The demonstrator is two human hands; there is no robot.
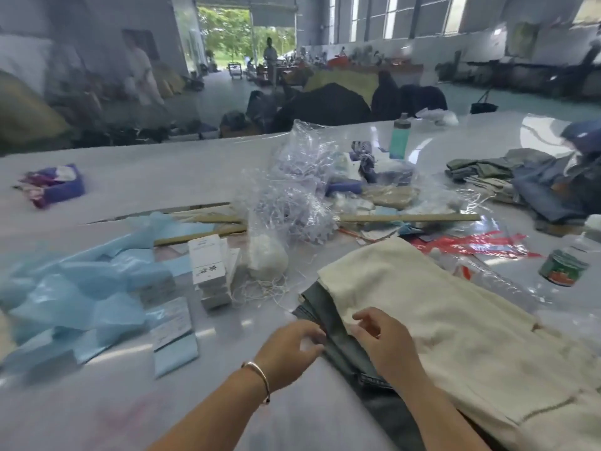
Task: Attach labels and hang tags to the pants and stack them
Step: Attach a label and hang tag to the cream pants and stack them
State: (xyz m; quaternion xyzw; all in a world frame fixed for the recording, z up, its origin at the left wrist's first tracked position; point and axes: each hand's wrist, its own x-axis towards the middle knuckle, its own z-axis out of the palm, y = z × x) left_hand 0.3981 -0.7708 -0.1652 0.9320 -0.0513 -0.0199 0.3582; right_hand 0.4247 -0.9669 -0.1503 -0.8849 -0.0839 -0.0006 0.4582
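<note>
Both hands sit at the near edge of the pants stack [422,307]. Left hand [289,349] looks loosely curled against the grey pair [328,317], right hand [387,343] pinches the cream pair's edge. Clear bag [292,203] farther back holds shredded strips.

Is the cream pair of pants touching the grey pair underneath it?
Touching. The head view shows the cream pants lying directly on the grey pants, overlapping them with no gap, while both hands rest at their near edge.

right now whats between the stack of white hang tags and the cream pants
In the head view, a clear bag of white string and loose string lie between the hang tags and the cream pants.
</note>
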